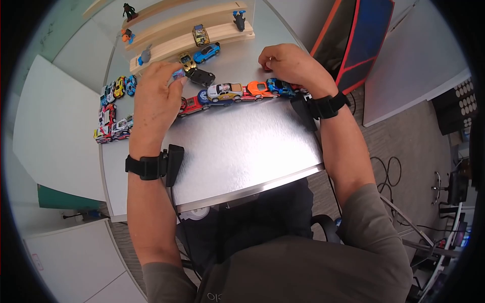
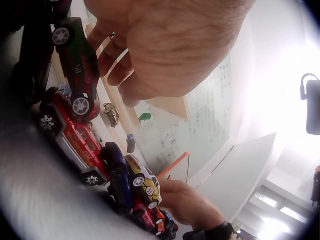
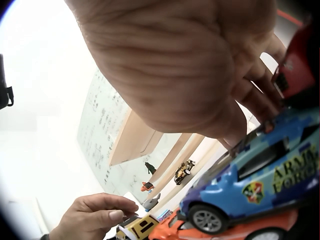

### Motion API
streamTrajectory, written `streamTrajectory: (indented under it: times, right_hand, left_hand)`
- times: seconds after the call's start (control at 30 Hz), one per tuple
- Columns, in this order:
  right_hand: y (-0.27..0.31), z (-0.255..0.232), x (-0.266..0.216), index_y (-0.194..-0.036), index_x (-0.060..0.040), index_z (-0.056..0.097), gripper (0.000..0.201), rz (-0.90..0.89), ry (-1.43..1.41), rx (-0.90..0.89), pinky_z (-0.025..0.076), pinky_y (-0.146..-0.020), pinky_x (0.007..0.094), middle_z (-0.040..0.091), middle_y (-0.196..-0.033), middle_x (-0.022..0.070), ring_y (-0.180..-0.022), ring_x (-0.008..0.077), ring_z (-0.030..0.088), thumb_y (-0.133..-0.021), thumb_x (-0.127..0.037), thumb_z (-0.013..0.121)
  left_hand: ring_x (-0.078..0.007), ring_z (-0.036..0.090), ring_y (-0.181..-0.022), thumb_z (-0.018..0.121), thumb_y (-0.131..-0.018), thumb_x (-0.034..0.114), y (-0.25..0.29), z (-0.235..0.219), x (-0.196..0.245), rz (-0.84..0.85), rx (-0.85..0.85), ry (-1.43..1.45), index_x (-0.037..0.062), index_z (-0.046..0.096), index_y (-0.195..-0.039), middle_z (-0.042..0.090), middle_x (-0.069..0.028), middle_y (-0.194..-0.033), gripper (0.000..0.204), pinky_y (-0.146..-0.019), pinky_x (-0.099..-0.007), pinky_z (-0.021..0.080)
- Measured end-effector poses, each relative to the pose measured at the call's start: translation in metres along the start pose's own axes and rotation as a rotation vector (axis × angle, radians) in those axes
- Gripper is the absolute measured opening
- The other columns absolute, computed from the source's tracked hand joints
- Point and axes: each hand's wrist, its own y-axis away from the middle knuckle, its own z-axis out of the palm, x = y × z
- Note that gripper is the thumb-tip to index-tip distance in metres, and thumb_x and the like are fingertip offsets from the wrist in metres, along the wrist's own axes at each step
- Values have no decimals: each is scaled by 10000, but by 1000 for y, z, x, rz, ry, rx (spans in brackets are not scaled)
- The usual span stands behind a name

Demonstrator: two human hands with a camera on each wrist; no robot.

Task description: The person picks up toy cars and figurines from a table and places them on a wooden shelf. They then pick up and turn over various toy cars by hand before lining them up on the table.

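Observation:
My left hand [image 1: 157, 96] is over the left part of the toy-car row, with a pale blue-pink toy car [image 1: 178, 74] showing between thumb and forefinger. A dark green-red toy car [image 2: 80, 70] sits on a red toy car [image 2: 80, 142] close by those fingers; I cannot tell whether they grip anything. My right hand [image 1: 298, 65] pinches a red toy car [image 3: 300, 72] with curled fingers, above and behind the blue camouflage car [image 3: 250, 172]. That car is stacked on an orange one [image 3: 177, 227]. A white-and-gold car [image 1: 225, 92] rests atop the middle of the row.
Behind the row are a black car [image 1: 201, 77], a gold car [image 1: 187, 61] and a blue car [image 1: 207, 52]. A wooden stepped shelf [image 1: 172, 45] holds another gold car [image 1: 200, 34] and small figures. More cars [image 1: 107, 115] line the table's left edge. The metal tabletop [image 1: 242, 146] ends before my lap.

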Motion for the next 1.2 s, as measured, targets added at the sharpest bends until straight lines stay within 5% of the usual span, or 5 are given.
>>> streamTrajectory:
  times: [0.33, 0.47, 0.53, 0.83, 1.2]
  right_hand:
    - [8, -5, -12, -1146, -135, 746, 348, 45, 153, 54, 556, -785, 416, 731, -988, 185, -902, 339, 707, -814, -30, 722]
    - [6, -3, -9, -1116, -132, 759, 315, -13, 119, 0, 552, -761, 412, 728, -970, 186, -860, 334, 700, -821, -29, 716]
    - [8, -7, -18, -1077, -84, 773, 397, 51, 44, -64, 555, -790, 381, 723, -1013, 188, -921, 307, 703, -788, 111, 585]
    - [4, -6, -10, -1036, -79, 763, 236, 54, 92, -98, 553, -754, 398, 731, -961, 171, -870, 303, 703, -815, -15, 713]
    - [5, -4, -8, -1073, -82, 762, 302, -23, -79, -91, 538, -813, 369, 698, -1042, 133, -949, 283, 678, -776, -32, 764]
  left_hand:
    - [-286, 653, -972, 686, -866, 59, -1, -1, 1, 15, -2, -12, -12, 687, -1101, 679, -138, -1058, 245, -887, -338, 506]
    - [-349, 655, -959, 688, -844, 34, 0, 0, 0, 46, 10, -4, -20, 685, -1102, 667, -160, -1037, 263, -845, -388, 521]
    - [-349, 655, -958, 688, -845, 36, 0, 0, 0, 49, 12, -6, -22, 685, -1102, 667, -159, -1037, 263, -844, -387, 521]
    - [-348, 653, -971, 695, -845, 47, -1, 0, 1, 44, -3, -1, -20, 685, -1101, 667, -161, -1049, 264, -858, -386, 518]
    - [-350, 661, -969, 706, -844, 52, -1, -1, 2, 59, 4, -4, -16, 684, -1102, 674, -161, -1052, 268, -858, -381, 522]
